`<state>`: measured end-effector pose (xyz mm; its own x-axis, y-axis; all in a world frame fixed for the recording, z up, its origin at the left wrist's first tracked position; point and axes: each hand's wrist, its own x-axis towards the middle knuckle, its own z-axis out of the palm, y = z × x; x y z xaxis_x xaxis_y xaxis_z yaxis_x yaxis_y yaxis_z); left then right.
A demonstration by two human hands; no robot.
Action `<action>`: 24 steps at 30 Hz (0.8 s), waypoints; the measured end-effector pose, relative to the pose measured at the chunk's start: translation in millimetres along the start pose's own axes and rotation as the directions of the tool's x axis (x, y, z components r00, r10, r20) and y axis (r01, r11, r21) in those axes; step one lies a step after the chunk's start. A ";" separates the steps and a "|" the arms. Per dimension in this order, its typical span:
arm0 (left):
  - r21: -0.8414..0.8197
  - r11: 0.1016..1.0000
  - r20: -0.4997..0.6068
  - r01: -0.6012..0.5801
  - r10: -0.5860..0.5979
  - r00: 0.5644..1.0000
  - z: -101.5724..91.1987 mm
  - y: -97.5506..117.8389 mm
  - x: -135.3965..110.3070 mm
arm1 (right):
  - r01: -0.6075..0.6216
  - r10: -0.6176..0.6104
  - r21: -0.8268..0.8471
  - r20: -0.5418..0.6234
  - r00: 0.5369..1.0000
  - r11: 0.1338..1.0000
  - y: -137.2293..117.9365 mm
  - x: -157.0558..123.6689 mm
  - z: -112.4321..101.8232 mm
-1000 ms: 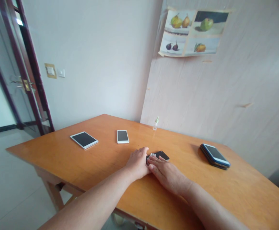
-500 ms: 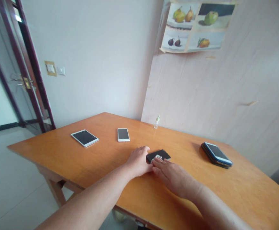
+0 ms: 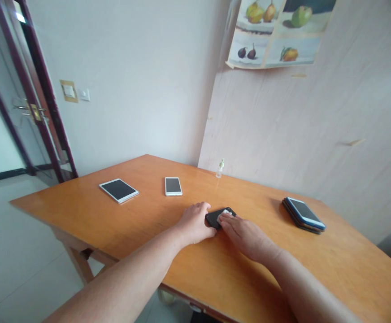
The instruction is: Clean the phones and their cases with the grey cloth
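Note:
A black phone (image 3: 215,218) lies on the orange wooden table (image 3: 141,215) near its middle. My left hand (image 3: 194,223) curls round the phone's near left end and holds it steady. My right hand (image 3: 244,232) lies over the phone's right part, its fingertips pressing a small white wad (image 3: 223,218) against the screen. Most of the phone is hidden under the two hands.
A white tablet (image 3: 118,189) and a white phone (image 3: 173,186) lie at the table's left. A stack of blue-edged phones (image 3: 303,214) sits at the right. A small clear bottle (image 3: 220,168) stands by the wall. A fruit poster (image 3: 276,31) hangs above; a door (image 3: 27,98) is at left.
My right hand has slid with the white wad forward across the phone's screen. The left hand stays on the phone's end. The view has tilted down slightly.

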<state>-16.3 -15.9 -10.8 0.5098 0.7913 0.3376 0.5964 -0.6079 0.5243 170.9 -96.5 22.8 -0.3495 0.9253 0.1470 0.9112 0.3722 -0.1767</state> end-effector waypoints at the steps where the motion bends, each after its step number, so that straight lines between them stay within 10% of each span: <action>1: 0.004 1.000 0.002 0.001 -0.001 1.000 0.0 0.2 0.0 | -0.050 0.050 -0.039 -0.011 0.999 0.998 9.7 1.1 1.7; 4: 0.014 1.000 0.001 -0.002 0.002 1.000 -0.3 1.4 -0.3 | -0.116 0.112 -0.079 -0.053 0.992 0.990 21.2 2.4 5.3; 10: 0.010 1.000 -0.009 -0.004 0.004 1.000 -2.0 4.1 -1.8 | 0.132 -0.129 0.123 -0.032 0.991 0.984 -10.3 3.2 5.7; 16: 0.012 1.000 -0.020 0.003 -0.003 1.000 0.6 3.4 -1.0 | -0.107 0.107 -0.003 -0.057 0.993 0.994 30.0 11.3 13.6; 24: -0.018 1.000 -0.038 0.009 -0.009 0.999 4.0 0.1 -0.9 | 0.124 -0.121 0.123 -0.028 0.992 0.985 -6.1 19.3 14.1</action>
<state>-14.2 -17.0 -14.2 0.4802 0.7988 0.3623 0.5895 -0.5998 0.5411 155.6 -79.8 13.1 -0.4514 0.8709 0.1942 0.8270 0.4901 -0.2755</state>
